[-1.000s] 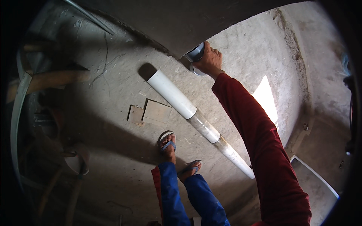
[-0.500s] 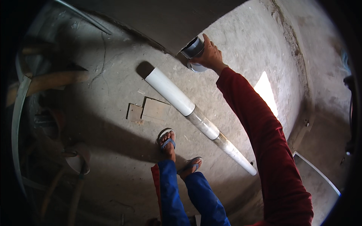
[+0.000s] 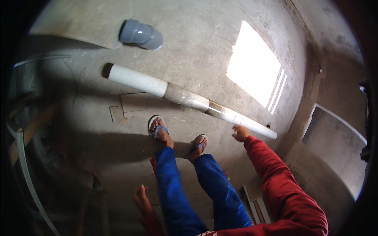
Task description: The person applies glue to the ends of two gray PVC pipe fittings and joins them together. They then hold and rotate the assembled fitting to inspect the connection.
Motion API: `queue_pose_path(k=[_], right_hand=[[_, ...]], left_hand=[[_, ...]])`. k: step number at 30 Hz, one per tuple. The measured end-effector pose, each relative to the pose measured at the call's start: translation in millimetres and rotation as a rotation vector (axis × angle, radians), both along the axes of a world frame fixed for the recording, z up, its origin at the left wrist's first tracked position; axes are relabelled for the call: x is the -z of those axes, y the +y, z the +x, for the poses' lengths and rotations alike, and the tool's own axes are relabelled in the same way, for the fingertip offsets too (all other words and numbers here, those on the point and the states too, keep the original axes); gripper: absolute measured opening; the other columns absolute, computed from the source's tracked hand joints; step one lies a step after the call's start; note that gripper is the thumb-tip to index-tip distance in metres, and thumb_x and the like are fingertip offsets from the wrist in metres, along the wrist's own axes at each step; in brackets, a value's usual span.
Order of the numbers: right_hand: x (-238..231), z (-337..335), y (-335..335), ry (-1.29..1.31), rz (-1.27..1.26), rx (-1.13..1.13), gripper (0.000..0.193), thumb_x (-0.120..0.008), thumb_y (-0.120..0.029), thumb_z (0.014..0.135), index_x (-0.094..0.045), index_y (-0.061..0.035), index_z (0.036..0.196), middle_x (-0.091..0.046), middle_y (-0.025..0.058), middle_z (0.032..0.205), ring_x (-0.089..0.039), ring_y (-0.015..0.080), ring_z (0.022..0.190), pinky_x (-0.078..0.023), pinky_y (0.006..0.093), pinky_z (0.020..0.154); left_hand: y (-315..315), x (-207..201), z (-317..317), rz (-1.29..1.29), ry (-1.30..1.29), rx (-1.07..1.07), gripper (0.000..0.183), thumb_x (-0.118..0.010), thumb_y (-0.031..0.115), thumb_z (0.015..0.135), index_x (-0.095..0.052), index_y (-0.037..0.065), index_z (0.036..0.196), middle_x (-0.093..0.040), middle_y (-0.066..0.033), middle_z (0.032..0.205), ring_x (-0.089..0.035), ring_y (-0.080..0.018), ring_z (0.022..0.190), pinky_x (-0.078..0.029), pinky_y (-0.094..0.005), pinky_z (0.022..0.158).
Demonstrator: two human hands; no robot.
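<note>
My right hand is beside the lower right stretch of a long white pipe on the floor. Its fingers are loosely bent and hold nothing; I cannot tell whether they touch the pipe. The pipe has brownish, dirty sections along its middle. A grey plastic pipe bend lies on the floor beyond the pipe's far left end, away from both hands. Low in the view, in shadow beside my left leg, my left hand hangs empty with its thumb apart from the fingers.
Flat tile pieces lie between my sandalled feet and the pipe. A bright sunlight patch falls on the concrete floor at right. Wooden pieces and a pale curved strip stand in the dark left side. A framed panel is at far right.
My right hand has let go of the grey pipe bend and drawn back toward me. The dark slab overhead has left the view. My left hand has come into sight.
</note>
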State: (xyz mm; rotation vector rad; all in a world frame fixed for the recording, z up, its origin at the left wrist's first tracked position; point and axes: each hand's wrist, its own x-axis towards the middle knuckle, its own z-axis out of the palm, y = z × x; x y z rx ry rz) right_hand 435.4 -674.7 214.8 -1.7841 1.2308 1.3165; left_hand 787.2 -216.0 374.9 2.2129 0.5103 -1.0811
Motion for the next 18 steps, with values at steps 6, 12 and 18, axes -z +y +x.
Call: queue_pose_path(k=[6, 12, 18], right_hand=[[2.4, -131.9, 76.2, 0.042, -0.04, 0.229, 0.067, -0.089, -0.025, 0.076, -0.06, -0.0095, 0.135, -0.064, 0.0171, 0.132, -0.06, 0.036, 0.126, -0.05, 0.045, 0.105], [90.8, -155.8, 13.9, -0.205, -0.523, -0.007, 0.118, -0.101, -0.025, 0.055, -0.036, -0.0147, 0.154, -0.051, 0.0137, 0.147, -0.046, 0.0369, 0.138, -0.04, 0.0518, 0.114], [162.5, -163.8, -27.9, -0.499, -0.365, -0.05, 0.111, -0.098, -0.017, 0.052, -0.041, -0.0161, 0.148, -0.056, 0.0126, 0.14, -0.052, 0.0329, 0.135, -0.04, 0.0492, 0.113]], left_hand=[[-135.2, 125.9, -0.5, -0.405, 0.23, 0.211, 0.012, -0.07, 0.011, 0.098, -0.067, -0.001, 0.1, -0.068, -0.0026, 0.093, -0.064, -0.0089, 0.087, -0.052, -0.0262, 0.08], [-198.4, 162.1, -54.4, -0.408, 0.186, 1.038, 0.027, -0.077, 0.02, 0.089, -0.073, 0.005, 0.112, -0.076, -0.0113, 0.097, -0.073, -0.0241, 0.09, -0.056, -0.0346, 0.085], [-197.3, 147.4, -27.3, -0.175, 0.21, 1.207, 0.034, -0.079, 0.023, 0.086, -0.072, 0.006, 0.115, -0.077, -0.0125, 0.1, -0.074, -0.0269, 0.09, -0.057, -0.0382, 0.082]])
